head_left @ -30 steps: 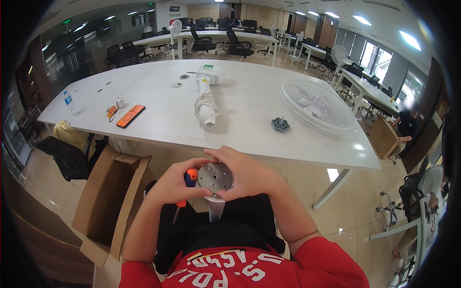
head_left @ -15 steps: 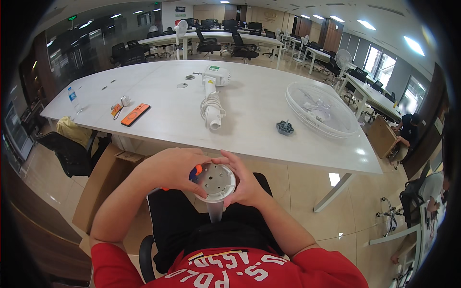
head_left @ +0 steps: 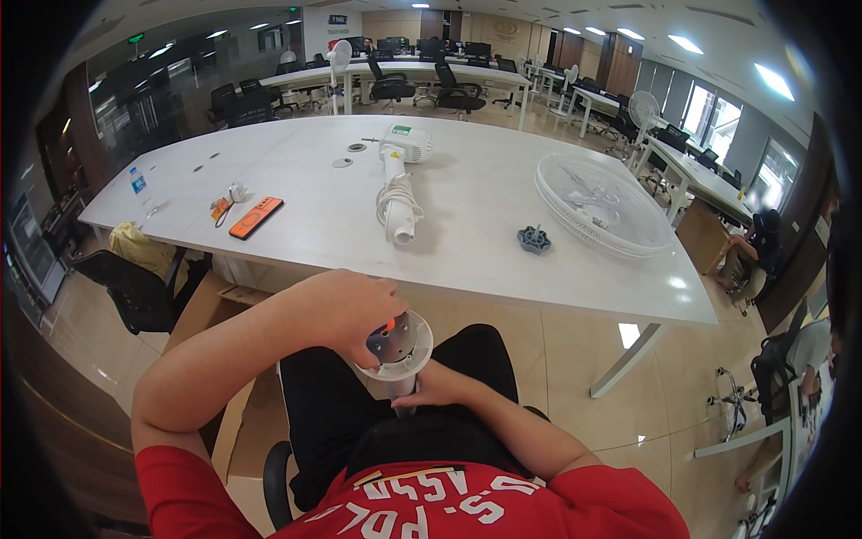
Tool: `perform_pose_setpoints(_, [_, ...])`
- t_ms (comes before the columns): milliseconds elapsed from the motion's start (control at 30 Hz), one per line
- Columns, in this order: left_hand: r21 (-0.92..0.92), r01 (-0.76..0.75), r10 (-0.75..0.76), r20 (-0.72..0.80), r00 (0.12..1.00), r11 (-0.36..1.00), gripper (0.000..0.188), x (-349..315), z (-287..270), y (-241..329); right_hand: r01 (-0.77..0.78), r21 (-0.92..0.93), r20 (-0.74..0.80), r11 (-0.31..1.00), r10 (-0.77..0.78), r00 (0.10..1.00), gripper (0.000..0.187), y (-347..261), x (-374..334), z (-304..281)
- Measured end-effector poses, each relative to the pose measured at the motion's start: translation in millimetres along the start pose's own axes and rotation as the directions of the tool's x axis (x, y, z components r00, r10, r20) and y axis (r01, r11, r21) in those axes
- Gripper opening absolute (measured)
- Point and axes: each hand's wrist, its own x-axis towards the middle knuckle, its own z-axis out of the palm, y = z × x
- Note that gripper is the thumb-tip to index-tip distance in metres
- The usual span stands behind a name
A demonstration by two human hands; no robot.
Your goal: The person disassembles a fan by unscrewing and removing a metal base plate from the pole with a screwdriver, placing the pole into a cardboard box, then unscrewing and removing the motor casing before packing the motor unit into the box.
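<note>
On the table (head_left: 485, 207), a phone (head_left: 257, 218) lies left of the fan head (head_left: 409, 144), a fan guard (head_left: 575, 226) right.

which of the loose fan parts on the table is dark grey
The star-shaped knob between the motor and the round cage; unlike those two, it isn't whitish.

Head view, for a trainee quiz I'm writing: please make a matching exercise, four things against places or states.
1. Orange rectangular phone
2. Grey lobed plastic knob
3. Clear plastic bottle
4. White flared tube

A. Gripped by right hand
B. Upright near left end of white table
C. Just left of round white wire grille
D. Flat, left of white corded motor

Pairs: 1D; 2C; 3B; 4A
</note>
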Motion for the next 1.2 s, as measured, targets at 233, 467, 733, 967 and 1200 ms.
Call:
perform_pose_setpoints(233, [-0.018,0.095,-0.095,0.014,0.995,0.995,0.073,1.4,-15.5,3.6,-0.025,-0.031,-0.037,0.999,0.023,0.999,0.066,12.1,-4.1,8.8])
perform_pose_setpoints(467, [-0.119,0.108,-0.122,-0.12,0.985,0.987,0.072,-0.9,-41.5,-3.7,-0.086,0.005,-0.007,0.996,0.086,0.996,0.069,11.0,-5.8,9.5])
perform_pose_setpoints(733, [-0.129,0.172,-0.187,-0.11,0.976,0.977,0.075,64.2,-31.0,-47.4,0.088,-0.075,-0.087,0.993,-0.095,0.992,0.057,2.2,-11.0,2.0])
perform_pose_setpoints(967, [-0.096,0.133,-0.133,0.0,0.991,0.987,0.072,165.3,17.9,-75.0,0.078,-0.003,-0.112,0.997,-0.078,0.991,0.029,-8.4,-32.8,-13.9])
perform_pose_setpoints(1200, [-0.149,0.113,-0.116,-0.007,0.993,0.982,0.074,229.4,23.4,-86.6,0.091,0.056,-0.151,0.994,-0.082,0.985,0.033,1.6,-49.9,-17.9])
